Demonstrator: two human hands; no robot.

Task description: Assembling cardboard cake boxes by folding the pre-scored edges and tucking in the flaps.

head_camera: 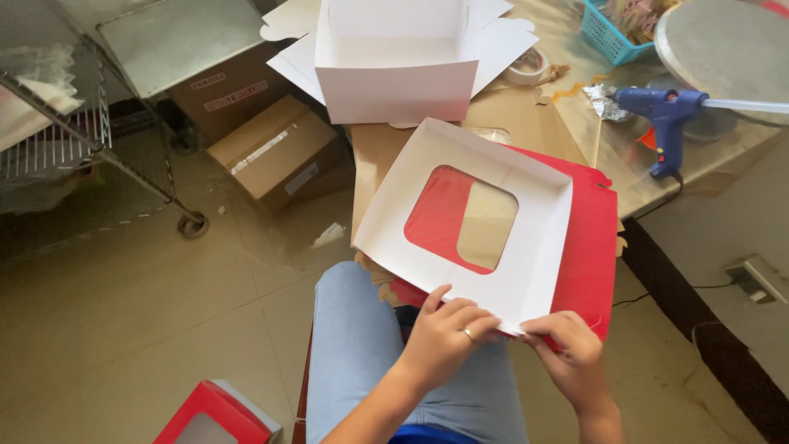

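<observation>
- My left hand [448, 333] pinches the near edge of the white windowed lid [465, 222], fingers curled over it.
- My right hand [569, 345] pinches the same lid's near corner, just beside the left.
- The lid overhangs the counter's [699, 164] near edge, above my lap, tilted, with red card [593, 247] beneath.
- A blue glue gun [662, 111] lies near the counter's right edge.
- An open white box [394, 62] sits at the far edge.

Your left hand [448, 333] is reaching in from the lower middle, forearm angled up and to the right, back of the hand facing you. Its fingers [470, 316] are curling down together, a ring showing on one, and the thumb is pointing up. Your right hand [571, 345] is coming in beside it, wrist bent, fingers pinching inward toward the left hand, the fingertips nearly meeting.
</observation>
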